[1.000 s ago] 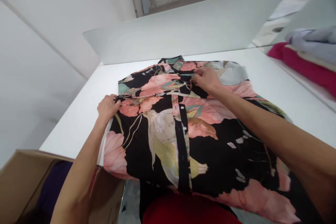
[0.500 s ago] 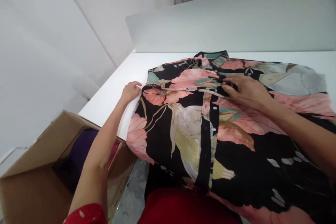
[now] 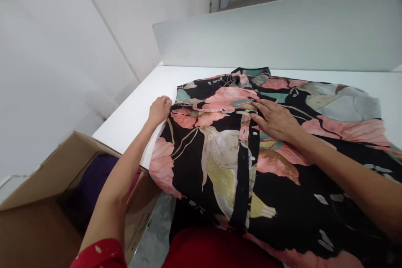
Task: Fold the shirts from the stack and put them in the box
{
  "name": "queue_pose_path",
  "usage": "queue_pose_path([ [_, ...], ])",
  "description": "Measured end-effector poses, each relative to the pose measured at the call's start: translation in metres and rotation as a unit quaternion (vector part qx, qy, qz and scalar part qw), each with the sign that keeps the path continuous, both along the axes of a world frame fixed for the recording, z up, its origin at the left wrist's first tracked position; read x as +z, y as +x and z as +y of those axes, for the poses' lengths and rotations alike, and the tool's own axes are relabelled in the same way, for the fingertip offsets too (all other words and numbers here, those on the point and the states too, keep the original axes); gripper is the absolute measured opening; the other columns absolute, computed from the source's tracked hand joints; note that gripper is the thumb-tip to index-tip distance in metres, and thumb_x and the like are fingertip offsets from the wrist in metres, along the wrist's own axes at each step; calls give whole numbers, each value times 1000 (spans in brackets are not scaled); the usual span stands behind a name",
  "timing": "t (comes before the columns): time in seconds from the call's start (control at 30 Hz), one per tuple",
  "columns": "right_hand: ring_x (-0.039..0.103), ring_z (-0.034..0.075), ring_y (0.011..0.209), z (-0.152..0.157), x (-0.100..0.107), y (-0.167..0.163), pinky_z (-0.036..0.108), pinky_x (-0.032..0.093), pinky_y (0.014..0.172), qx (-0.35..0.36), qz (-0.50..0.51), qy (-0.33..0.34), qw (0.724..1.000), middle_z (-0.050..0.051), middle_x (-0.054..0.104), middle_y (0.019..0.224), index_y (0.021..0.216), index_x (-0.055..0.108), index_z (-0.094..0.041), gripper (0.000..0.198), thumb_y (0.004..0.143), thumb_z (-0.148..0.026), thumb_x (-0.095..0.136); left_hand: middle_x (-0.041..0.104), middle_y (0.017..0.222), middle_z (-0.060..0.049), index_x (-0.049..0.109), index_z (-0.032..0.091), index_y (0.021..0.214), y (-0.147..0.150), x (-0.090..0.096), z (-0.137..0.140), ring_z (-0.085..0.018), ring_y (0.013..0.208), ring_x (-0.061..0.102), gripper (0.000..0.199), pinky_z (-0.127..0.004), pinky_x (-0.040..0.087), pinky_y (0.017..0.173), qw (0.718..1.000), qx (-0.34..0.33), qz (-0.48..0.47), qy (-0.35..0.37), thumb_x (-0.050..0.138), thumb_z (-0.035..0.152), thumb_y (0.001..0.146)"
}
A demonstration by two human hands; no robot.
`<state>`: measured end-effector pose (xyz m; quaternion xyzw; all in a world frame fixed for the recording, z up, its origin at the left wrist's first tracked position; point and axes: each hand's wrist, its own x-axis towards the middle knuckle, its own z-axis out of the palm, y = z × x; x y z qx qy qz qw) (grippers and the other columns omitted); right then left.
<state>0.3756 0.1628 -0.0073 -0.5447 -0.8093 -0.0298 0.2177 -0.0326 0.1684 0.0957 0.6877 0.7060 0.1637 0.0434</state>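
Note:
A black blouse (image 3: pixel 226 142) with large pink, cream and green flowers lies spread on the white table, collar away from me. Its lower part hangs over the near edge towards my red top. My left hand (image 3: pixel 159 109) is at the blouse's left side edge, fingers curled and closed on the fabric; the fingertips are partly hidden. Over the upper front, beside the button placket (image 3: pixel 245 163), my right hand (image 3: pixel 276 119) rests palm down with its fingers stretched out on the cloth.
An open cardboard box (image 3: pixel 72 150) stands at the left below the table (image 3: pixel 125 113), with dark purple cloth (image 3: pixel 97 180) inside. A pale upright panel (image 3: pixel 266 37) runs along the table's back edge. White wall (image 3: pixel 63 50) rises at the left.
My right hand has slid left across the blouse towards the placket and its fingers now lie flatter. My left hand stays at the side edge, its fingers more closed.

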Motion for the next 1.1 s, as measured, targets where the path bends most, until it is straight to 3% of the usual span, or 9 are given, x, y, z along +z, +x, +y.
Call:
queue_pose_path([
  [0.1, 49, 35, 147, -3, 0, 0, 55, 38, 122, -6, 4, -11, 1000, 19, 55, 155, 152, 55, -18, 60, 104, -50, 36, 78, 113, -8, 69, 22, 100, -19, 5, -33, -27, 106, 71, 34, -35, 50, 92, 996, 57, 41, -47, 47, 49, 102],
  [0.2, 46, 36, 149, -4, 2, -2, 53, 36, 124, -9, 1, -22, 1000, 22, 53, 157, 152, 54, -14, 62, 105, -50, 34, 79, 101, -7, 66, 24, 91, -25, 5, -66, -29, 97, 72, 40, -35, 48, 80, 988, 79, 80, -103, 55, 62, 95],
  [0.37, 46, 35, 149, -5, 3, -2, 50, 34, 125, -13, -11, -23, 1000, 23, 52, 158, 151, 55, -11, 64, 106, -49, 31, 75, 86, -2, 64, 25, 83, -28, -9, -86, -24, 84, 68, 22, -32, 42, 72, 988, 74, 37, -128, 60, 45, 91],
  [0.53, 49, 36, 146, -3, 3, -2, 53, 36, 124, -2, -11, -8, 1000, 23, 55, 155, 148, 57, -7, 66, 106, -51, 31, 70, 75, -1, 62, 22, 73, -42, -15, -87, -20, 78, 66, 22, -30, 40, 68, 991, 69, -49, -104, 56, 35, 90],
  [0.73, 51, 35, 145, 3, -4, 1, 55, 36, 124, -7, -6, 10, 1000, 20, 58, 152, 148, 58, -11, 65, 105, -52, 32, 77, 93, -7, 71, 24, 90, -38, -7, -97, -30, 95, 72, 28, -35, 45, 74, 983, 107, 81, -128, 51, 41, 98],
  [0.8, 53, 35, 143, 4, -6, 1, 56, 39, 122, -5, -6, 18, 1000, 20, 59, 151, 148, 59, -12, 63, 104, -50, 34, 78, 107, -10, 73, 25, 105, -31, -5, -99, -34, 103, 73, 30, -39, 49, 80, 977, 119, 139, -106, 49, 43, 100],
  [0.9, 54, 35, 142, 6, -6, 2, 55, 40, 122, 1, -12, 20, 1000, 21, 60, 150, 146, 61, -11, 63, 104, -50, 34, 73, 127, -11, 68, 26, 127, -21, -2, -94, -33, 113, 72, 37, -41, 53, 86, 983, 85, 155, -47, 46, 42, 103],
  [1.0, 54, 35, 142, 6, -4, 2, 54, 39, 123, 1, -18, 17, 1000, 21, 60, 150, 144, 61, -9, 66, 105, -53, 31, 70, 135, -11, 67, 26, 133, -12, 2, -72, -33, 119, 70, 42, -42, 54, 91, 989, 55, 137, -24, 44, 44, 103],
  [1.1, 54, 35, 143, 6, -3, 2, 55, 42, 121, -6, -27, 10, 1000, 21, 59, 151, 144, 62, -9, 68, 105, -54, 29, 71, 135, -12, 70, 24, 129, -7, 7, -33, -34, 120, 69, 43, -43, 53, 96, 991, 59, 118, -33, 43, 44, 103],
])
